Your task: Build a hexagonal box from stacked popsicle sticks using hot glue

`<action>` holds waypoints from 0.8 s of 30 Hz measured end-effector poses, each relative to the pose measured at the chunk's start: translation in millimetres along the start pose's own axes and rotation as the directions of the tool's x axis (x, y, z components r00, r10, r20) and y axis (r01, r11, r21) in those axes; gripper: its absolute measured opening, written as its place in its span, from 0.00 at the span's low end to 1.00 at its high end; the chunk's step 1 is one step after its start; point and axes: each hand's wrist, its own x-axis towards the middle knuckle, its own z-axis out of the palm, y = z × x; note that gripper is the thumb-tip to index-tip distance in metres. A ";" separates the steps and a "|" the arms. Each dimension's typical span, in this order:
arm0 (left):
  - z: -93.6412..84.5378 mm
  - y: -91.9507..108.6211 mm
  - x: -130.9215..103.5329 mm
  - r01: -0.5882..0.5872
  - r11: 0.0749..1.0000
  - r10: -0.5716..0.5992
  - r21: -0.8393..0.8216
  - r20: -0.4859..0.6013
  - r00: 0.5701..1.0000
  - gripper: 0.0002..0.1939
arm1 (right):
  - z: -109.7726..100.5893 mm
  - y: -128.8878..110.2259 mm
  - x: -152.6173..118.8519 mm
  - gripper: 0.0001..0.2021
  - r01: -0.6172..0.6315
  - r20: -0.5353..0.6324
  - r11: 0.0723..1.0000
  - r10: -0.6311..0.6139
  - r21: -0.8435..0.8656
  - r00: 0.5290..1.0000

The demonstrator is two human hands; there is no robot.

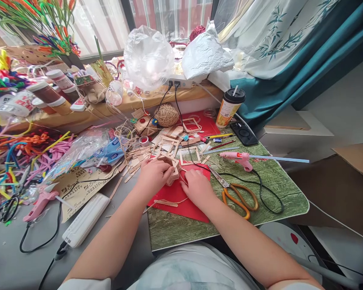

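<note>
My left hand (153, 176) grips a small structure of glued wooden craft sticks (172, 166) that stands on a red paper sheet (181, 203). My right hand (197, 187) rests just right of it on the red sheet, fingers curled toward the structure's lower edge; whether it pinches a stick is hidden. A loose stick (166, 203) lies on the red sheet near my wrists. Square stick frames (190, 156) lie just beyond my hands.
Orange-handled scissors (238, 196) and a pink glue gun (240, 159) with black cord lie right on the green mat (278, 189). A twine ball (166, 114), drink cup (229, 106), phone (243, 133), second glue gun (39, 203), white power strip (86, 219) and pipe cleaners (24, 149) surround.
</note>
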 end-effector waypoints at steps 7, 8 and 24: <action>0.4 0.3 2.2 0.013 1.000 -0.013 0.003 0.015 1.000 0.23 | -8.9 -5.3 -6.7 0.11 0.046 0.054 0.999 -0.047 0.013 0.997; 0.2 0.6 2.2 0.016 1.000 -0.016 0.000 0.018 1.000 0.23 | -12.0 -5.5 -8.7 0.12 0.050 0.058 0.999 -0.051 0.021 0.997; 8.9 -2.6 -3.5 0.008 1.000 -0.008 -0.012 -0.011 1.000 0.24 | -26.7 -7.2 -33.4 0.12 0.028 0.154 0.999 -0.033 0.033 0.988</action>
